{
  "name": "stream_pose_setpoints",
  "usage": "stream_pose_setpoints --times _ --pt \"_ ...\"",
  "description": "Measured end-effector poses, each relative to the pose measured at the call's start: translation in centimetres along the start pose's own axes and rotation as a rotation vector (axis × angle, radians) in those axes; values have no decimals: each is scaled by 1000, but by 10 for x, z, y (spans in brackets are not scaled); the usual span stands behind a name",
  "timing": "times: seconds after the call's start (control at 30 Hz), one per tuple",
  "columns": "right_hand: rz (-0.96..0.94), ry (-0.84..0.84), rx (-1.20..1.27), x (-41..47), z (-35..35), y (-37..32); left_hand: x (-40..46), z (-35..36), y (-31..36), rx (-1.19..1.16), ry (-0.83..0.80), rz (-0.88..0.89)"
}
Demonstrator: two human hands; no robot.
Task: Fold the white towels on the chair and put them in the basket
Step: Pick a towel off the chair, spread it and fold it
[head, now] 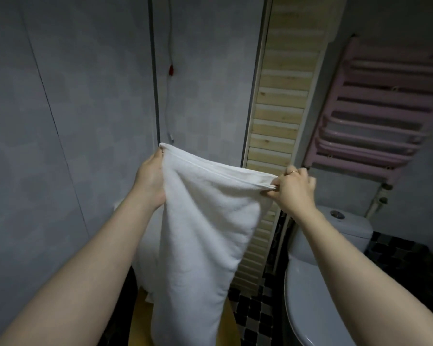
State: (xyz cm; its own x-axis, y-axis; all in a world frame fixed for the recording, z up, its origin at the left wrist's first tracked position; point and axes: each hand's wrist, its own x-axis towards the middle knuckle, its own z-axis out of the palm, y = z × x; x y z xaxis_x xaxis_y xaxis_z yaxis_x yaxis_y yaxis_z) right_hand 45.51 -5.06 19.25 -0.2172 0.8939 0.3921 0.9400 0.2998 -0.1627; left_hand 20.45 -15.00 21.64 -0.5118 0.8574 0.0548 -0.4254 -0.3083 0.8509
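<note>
Firmly, towel [205, 221] corners (both hands pinching)

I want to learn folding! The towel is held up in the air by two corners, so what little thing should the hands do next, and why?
Probably bring the two hands together, so the top corners meet and the towel folds in half. The left hand and the right hand each pinch one end of the white towel's top edge, and it hangs straight down between them, already spread flat enough to fold.
</note>
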Motion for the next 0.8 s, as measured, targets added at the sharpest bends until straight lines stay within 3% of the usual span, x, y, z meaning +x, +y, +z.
stream_pose_setpoints --times 0.07,0.1,0.2,0.27,0.4,0.47,0.57,0.67,0.8 --pt "79 -39 -86 -5 1 10 0 -5 -1 -68 -69 -74" --pt "147 -90 39 -9 4 13 -1 -8 -2 -82 -122 -106" --pt "395 -300 987 -17 11 12 -7 -10 -11 -124 -251 -158" --pt "465 -403 1390 -19 14 14 -8 -14 -9 -186 -230 -149" --pt "187 -649 1882 -22 0 7 0 -24 6 -245 -169 -35" --pt "51 -665 2020 -17 -11 -3 8 -25 13 -217 -173 24" --pt "114 -576 1958 7 -19 -21 30 -35 25 -182 -99 36" --pt "415 -352 1516 36 -2 -36 63 -55 15 -9 59 57" --pt "448 -146 1215 82 26 -57 112 -58 -3 85 137 73"
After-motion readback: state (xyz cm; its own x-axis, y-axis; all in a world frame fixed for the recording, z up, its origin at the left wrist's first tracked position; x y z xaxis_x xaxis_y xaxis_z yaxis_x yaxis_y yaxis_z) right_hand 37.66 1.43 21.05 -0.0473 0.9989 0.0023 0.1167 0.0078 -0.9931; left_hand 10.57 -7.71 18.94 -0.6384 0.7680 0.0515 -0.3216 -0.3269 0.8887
